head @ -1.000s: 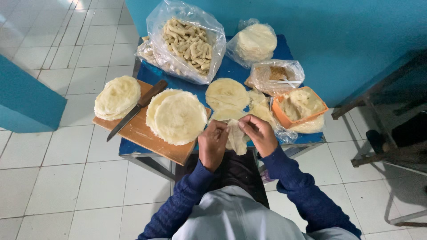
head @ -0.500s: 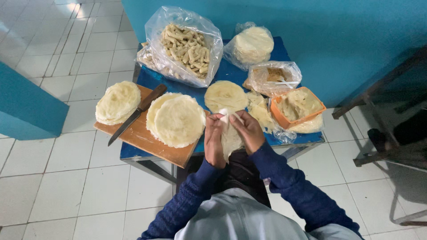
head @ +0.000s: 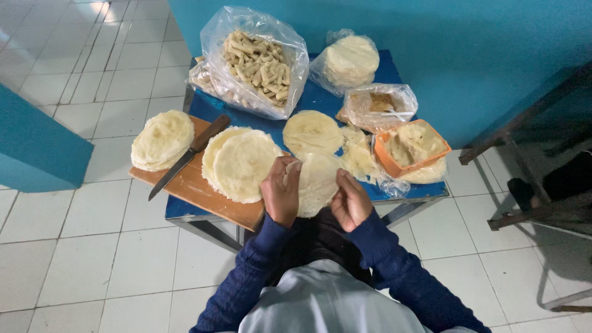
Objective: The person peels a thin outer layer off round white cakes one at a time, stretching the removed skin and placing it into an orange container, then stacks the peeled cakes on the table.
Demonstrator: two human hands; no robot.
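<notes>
Two bare hands meet over the near edge of the small blue tabletop (head: 320, 102), sharing one thin, pale cream, round sheet of dough (head: 316, 182): the left hand (head: 280, 197) grips its left rim with fingers curled over the top, and the right hand (head: 351, 200) pinches its right rim, so the floppy sheet appears kept taut and off the surface between them. Its face is matt, faintly pitted and slightly translucent at the margin, and it sags a little in the middle. Just left of it, a stack of similar cream discs (head: 242, 163) lies on the brown wooden cutting board (head: 203, 191), which overhangs the near left corner of the tabletop; a second, thicker pile of discs (head: 162, 140) sits at the board's far left end, and a dark-handled kitchen knife (head: 188, 157) lies diagonally between the two piles, blade toward the near edge. A single flat disc (head: 312, 131) rests on the bare blue surface beyond the hands. An orange plastic tub of pale filling (head: 412, 147) stands at the right edge, within easy reach of the right hand. Toward the far edge are a large clear bag of beige finger-shaped pieces (head: 256, 61), a clear bag of round sheets (head: 350, 60) and a smaller clear bag with brown contents (head: 377, 105).
</notes>
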